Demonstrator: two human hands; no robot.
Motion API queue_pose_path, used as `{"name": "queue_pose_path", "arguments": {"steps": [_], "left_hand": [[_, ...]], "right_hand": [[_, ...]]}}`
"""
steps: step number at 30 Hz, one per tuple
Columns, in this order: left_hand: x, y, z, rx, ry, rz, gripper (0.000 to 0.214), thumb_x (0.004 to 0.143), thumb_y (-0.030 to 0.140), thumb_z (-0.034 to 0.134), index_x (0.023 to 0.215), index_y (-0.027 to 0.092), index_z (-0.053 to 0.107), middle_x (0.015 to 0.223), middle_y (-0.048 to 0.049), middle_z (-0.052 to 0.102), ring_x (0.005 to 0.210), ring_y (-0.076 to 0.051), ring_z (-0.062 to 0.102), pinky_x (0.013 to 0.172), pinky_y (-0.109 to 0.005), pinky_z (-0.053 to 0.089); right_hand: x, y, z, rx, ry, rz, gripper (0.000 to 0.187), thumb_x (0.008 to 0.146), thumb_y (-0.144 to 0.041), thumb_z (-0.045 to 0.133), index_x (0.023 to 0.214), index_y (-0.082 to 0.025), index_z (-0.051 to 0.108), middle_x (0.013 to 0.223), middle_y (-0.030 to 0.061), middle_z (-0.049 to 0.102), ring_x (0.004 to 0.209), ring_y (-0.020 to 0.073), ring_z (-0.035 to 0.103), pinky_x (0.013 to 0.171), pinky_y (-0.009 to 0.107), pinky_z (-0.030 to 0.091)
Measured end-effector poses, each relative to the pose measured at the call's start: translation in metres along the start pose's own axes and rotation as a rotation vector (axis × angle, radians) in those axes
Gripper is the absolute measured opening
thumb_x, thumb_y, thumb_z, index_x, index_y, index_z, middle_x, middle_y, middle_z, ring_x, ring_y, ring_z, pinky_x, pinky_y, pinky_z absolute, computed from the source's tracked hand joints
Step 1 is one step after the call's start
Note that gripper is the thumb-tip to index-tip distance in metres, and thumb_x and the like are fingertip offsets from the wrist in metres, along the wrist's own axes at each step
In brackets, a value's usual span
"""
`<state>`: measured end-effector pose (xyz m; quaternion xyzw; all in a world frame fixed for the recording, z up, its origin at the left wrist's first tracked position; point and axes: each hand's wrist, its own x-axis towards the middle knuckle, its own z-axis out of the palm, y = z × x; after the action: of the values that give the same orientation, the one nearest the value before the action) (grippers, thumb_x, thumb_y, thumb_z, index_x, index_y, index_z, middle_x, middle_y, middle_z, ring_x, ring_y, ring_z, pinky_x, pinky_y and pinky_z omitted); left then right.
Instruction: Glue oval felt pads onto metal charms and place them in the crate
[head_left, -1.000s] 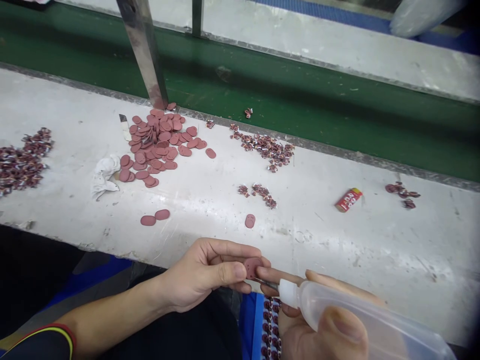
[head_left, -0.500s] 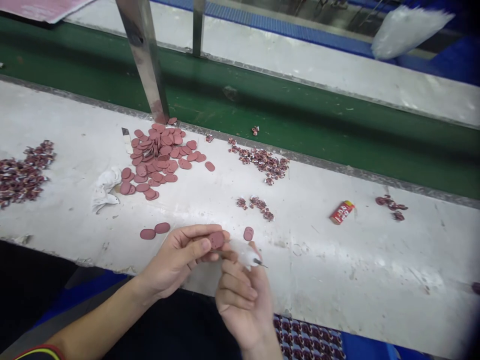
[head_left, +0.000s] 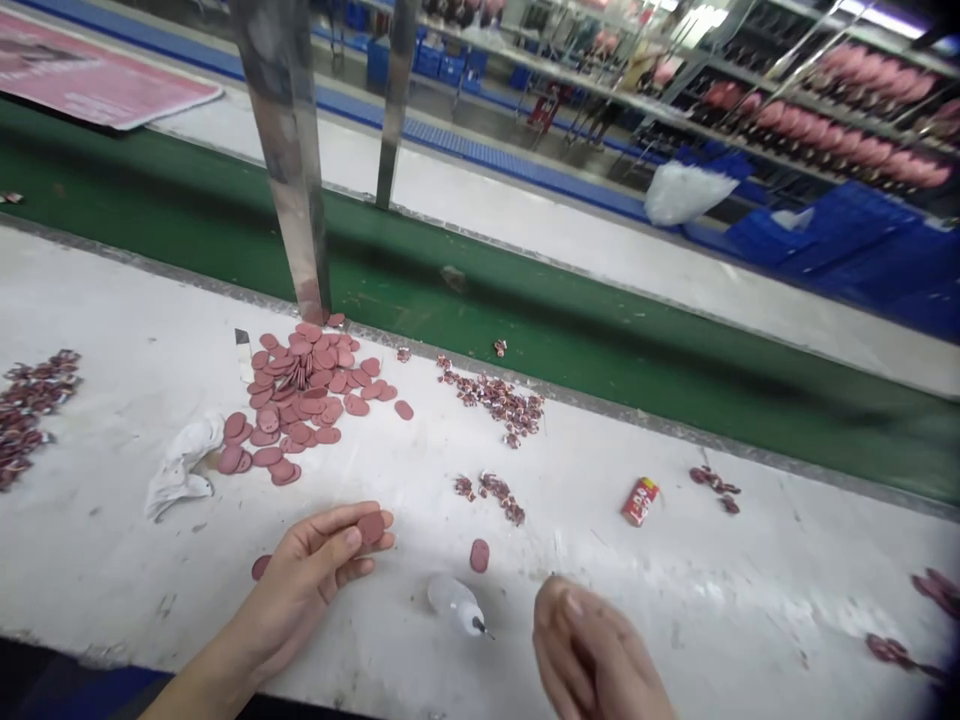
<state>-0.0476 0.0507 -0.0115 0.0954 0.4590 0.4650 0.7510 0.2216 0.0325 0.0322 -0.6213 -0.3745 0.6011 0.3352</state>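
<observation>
Lying on its side on the white bench now, no longer gripped by the right hand, a clear plastic squeeze bottle with its thin metal nozzle pointing right, touching neither hand. Hovering just above the bench, slightly blurred, that right hand is drawing its fingers together, with nothing showing between them. Pinching a pink rubber disc between thumb and fingertips, the left hand is holding it flat, just above the bench edge nearest the camera. Resting on the bench between the bottle and the right hand's side of the scene, a second oval disc is lying apart from both hands, while a third disc is sitting partly hidden just beside the left hand. Spreading farther off, a heap of pink discs is lying beside a crumpled white rag.
</observation>
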Motion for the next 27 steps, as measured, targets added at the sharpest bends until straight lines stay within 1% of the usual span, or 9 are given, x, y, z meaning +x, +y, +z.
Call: {"name": "queue_pose_path", "arguments": {"steps": [2,4,8,11,16,19,21,24,27], "left_hand": [[0.000,0.001,0.002,-0.010,-0.002,-0.003,0.029,0.077,0.035,0.087,0.102,0.022,0.082,0.110,-0.0095,0.081,0.099,-0.021,0.075,0.077,-0.022,0.058],[-0.002,0.002,0.005,-0.015,-0.012,-0.006,0.031,0.074,0.037,0.089,0.101,0.022,0.082,0.109,-0.0095,0.081,0.099,-0.021,0.075,0.077,-0.022,0.057],[-0.007,0.001,0.006,-0.043,0.015,0.015,0.034,0.072,0.039,0.090,0.099,0.021,0.083,0.107,-0.0106,0.081,0.099,-0.023,0.075,0.077,-0.025,0.057],[-0.008,-0.004,0.000,-0.074,0.046,0.026,0.035,0.070,0.040,0.091,0.098,0.021,0.083,0.104,-0.0122,0.082,0.096,-0.024,0.076,0.075,-0.026,0.057],[-0.002,-0.014,-0.011,-0.135,0.053,0.007,0.038,0.063,0.042,0.095,0.092,0.021,0.084,0.102,-0.0125,0.083,0.090,-0.022,0.078,0.069,-0.024,0.057],[0.000,-0.015,-0.011,-0.146,0.031,0.010,0.039,0.062,0.042,0.096,0.092,0.021,0.084,0.100,-0.0125,0.083,0.088,-0.022,0.078,0.068,-0.024,0.057],[-0.001,-0.013,-0.008,-0.137,0.003,0.024,0.038,0.064,0.042,0.095,0.093,0.021,0.083,0.101,-0.0122,0.082,0.088,-0.020,0.077,0.069,-0.023,0.056],[-0.006,-0.008,-0.002,-0.112,-0.050,0.031,0.036,0.068,0.041,0.093,0.096,0.021,0.083,0.104,-0.0121,0.082,0.090,-0.020,0.077,0.071,-0.023,0.055],[-0.012,-0.005,0.006,-0.069,-0.112,0.007,0.036,0.071,0.038,0.092,0.100,0.020,0.083,0.105,-0.0129,0.081,0.090,-0.020,0.075,0.073,-0.024,0.055]], "right_hand": [[0.046,-0.040,-0.010,-0.405,0.148,-0.209,0.051,0.094,-0.062,0.056,0.070,-0.017,0.059,0.049,-0.0032,0.050,0.045,0.0106,0.047,0.047,0.024,0.040],[0.104,-0.078,-0.014,-0.534,0.245,-0.293,0.041,0.094,-0.051,0.064,0.073,-0.016,0.062,0.062,-0.0001,0.061,0.052,0.0105,0.051,0.053,0.025,0.044],[0.204,-0.129,-0.014,-0.714,0.329,-0.404,0.026,0.101,-0.038,0.059,0.108,-0.015,0.068,0.106,0.0047,0.068,0.089,0.0152,0.067,0.080,0.033,0.057],[0.240,-0.147,-0.012,-0.782,0.278,-0.442,0.035,0.105,-0.038,0.050,0.119,-0.012,0.067,0.122,0.0067,0.064,0.102,0.0170,0.068,0.091,0.035,0.056],[0.263,-0.157,-0.009,-0.753,0.294,-0.453,0.026,0.098,-0.036,0.064,0.117,-0.018,0.067,0.120,0.0089,0.068,0.100,0.0193,0.067,0.087,0.039,0.058],[0.246,-0.152,-0.009,-0.653,0.291,-0.479,0.024,0.098,-0.036,0.064,0.111,-0.016,0.068,0.108,0.0069,0.070,0.090,0.0174,0.068,0.081,0.037,0.059],[0.209,-0.139,-0.010,-0.560,0.266,-0.517,0.029,0.098,-0.038,0.062,0.115,-0.016,0.067,0.096,0.0060,0.069,0.083,0.0174,0.068,0.077,0.036,0.060],[0.119,-0.102,-0.007,-0.444,0.229,-0.566,0.047,0.091,-0.047,0.068,0.130,-0.021,0.062,0.089,0.0045,0.070,0.079,0.0197,0.071,0.075,0.035,0.061],[0.019,-0.058,0.013,-0.275,0.104,-0.586,0.025,0.084,-0.039,0.077,0.102,-0.025,0.068,0.081,0.0053,0.070,0.069,0.0198,0.070,0.059,0.028,0.060]]}}
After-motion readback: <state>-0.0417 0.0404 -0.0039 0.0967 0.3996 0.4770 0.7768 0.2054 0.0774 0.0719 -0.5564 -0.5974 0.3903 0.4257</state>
